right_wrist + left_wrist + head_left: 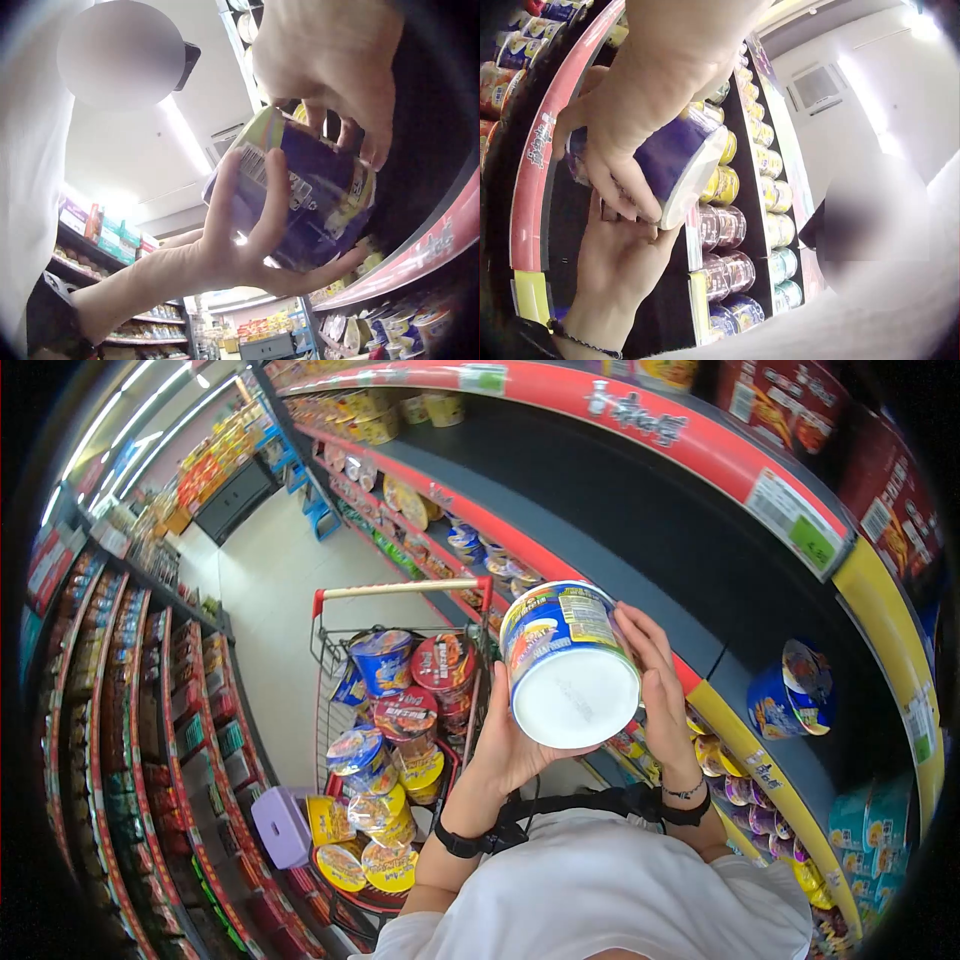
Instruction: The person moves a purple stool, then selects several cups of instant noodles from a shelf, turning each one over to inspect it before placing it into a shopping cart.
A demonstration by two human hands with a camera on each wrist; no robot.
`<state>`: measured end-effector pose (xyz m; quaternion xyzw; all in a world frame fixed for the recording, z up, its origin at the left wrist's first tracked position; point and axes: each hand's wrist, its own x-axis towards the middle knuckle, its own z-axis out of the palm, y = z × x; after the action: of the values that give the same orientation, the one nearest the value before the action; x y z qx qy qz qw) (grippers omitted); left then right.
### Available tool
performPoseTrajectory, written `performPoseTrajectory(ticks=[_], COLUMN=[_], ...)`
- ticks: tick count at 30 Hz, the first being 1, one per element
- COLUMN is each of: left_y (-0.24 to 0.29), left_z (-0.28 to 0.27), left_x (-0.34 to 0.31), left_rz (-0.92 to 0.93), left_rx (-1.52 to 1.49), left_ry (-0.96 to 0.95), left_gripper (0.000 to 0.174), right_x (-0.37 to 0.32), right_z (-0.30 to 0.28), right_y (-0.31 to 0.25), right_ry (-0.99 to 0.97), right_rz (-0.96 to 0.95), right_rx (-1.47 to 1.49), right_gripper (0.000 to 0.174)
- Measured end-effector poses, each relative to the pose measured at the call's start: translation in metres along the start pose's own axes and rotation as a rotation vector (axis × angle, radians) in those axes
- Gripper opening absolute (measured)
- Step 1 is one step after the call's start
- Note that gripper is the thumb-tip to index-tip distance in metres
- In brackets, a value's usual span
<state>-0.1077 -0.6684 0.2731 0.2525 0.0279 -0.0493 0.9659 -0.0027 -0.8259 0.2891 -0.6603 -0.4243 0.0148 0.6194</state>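
Note:
A blue instant noodle cup (553, 622) is held tipped in front of the white shirt, its white base facing up toward the head camera. My left hand (512, 745) grips it from the left and below, the thumb along its side. On the other side my right hand (660, 695) holds the wall with curled fingers. The left wrist view shows the plain blue side of the noodle cup (676, 156) between both hands. A barcode shows on the noodle cup (307, 202) in the right wrist view, with left-hand fingers (276, 195) spread across it.
A shopping cart (400, 590) with several noodle cups stands at the left, a purple box (282, 828) by its side. On the dark shelf (640, 510) at the right sits another blue cup (790, 695). Stocked shelves (130, 730) line the aisle's far left.

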Motion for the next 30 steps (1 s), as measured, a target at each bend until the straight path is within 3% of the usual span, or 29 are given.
performPoseTrajectory(ticks=[4,8,10,11,13,18,21,26,30], left_y=[0.003,0.01,0.014,0.015,0.015,0.031,0.05,0.069,0.073], left_z=[-0.025,-0.031,-0.017,-0.017,-0.018,-0.03,-0.021,-0.021,-0.014], left_x=[-0.008,-0.014,-0.017,-0.017,-0.015,-0.016,-0.02,-0.028,-0.035], left_rz=[0.042,0.05,0.083,0.083,0.314,0.568,0.601,0.533,0.571], left_rx=[-0.248,-0.308,-0.205,-0.206,-0.044,0.1,0.358,0.274,0.307], left_ry=[-0.09,-0.149,0.028,0.028,0.221,0.399,0.381,0.365,0.392], left_gripper=[0.088,0.088,0.072,0.072,0.066,0.056,0.057,0.067,0.07], right_x=[0.012,0.017,0.017,0.016,0.01,-0.007,-0.017,-0.026,-0.031], right_z=[0.02,0.033,0.038,0.041,0.048,0.066,0.066,0.073,0.08], right_y=[-0.001,0.003,0.006,0.008,0.011,0.015,0.024,0.028,0.025], right_ry=[-0.029,-0.017,-0.008,0.003,0.037,0.115,0.005,-0.223,-0.289], right_rz=[0.013,-0.002,-0.008,-0.017,-0.004,0.091,0.146,0.255,0.213], right_rx=[0.011,0.004,0.027,0.047,0.031,0.224,0.313,0.239,0.194], right_gripper=[0.053,0.05,0.048,0.047,0.049,0.054,0.054,0.044,0.048])
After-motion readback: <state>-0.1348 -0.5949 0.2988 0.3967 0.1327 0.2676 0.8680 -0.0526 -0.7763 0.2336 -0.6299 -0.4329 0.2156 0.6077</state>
